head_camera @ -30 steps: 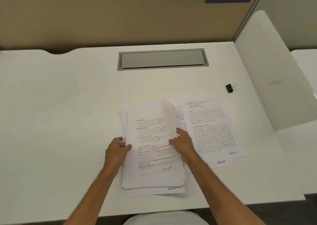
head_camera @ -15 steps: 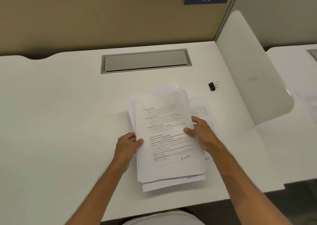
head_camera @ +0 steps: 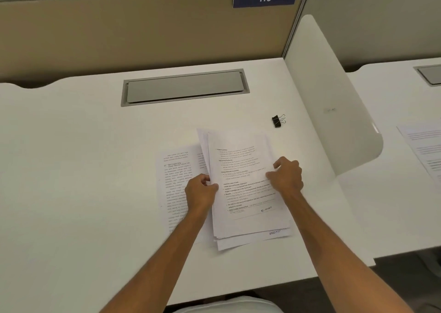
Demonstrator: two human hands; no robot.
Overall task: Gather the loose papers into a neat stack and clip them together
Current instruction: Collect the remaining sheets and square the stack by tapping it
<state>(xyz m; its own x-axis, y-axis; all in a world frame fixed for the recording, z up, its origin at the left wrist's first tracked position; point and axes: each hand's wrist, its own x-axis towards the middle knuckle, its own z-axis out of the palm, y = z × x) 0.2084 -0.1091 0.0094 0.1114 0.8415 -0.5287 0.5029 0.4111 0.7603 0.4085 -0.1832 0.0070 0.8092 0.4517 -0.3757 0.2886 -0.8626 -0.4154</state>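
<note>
The stack of papers (head_camera: 245, 188) lies on the white desk (head_camera: 83, 169) between the two hands: the left hand (head_camera: 201, 193) grips its left edge, thumb on the top sheet, and the right hand (head_camera: 286, 176) pinches its right edge. A separate printed sheet (head_camera: 176, 176) lies flat under the left hand, partly beneath the stack. The black binder clip (head_camera: 278, 121) rests on the desk beyond the right hand, apart from the papers.

From my feed I counted one binder clip (head_camera: 278, 121), one paper stack (head_camera: 245, 186), one loose sheet (head_camera: 177, 183) left of that stack, and two hands.
</note>
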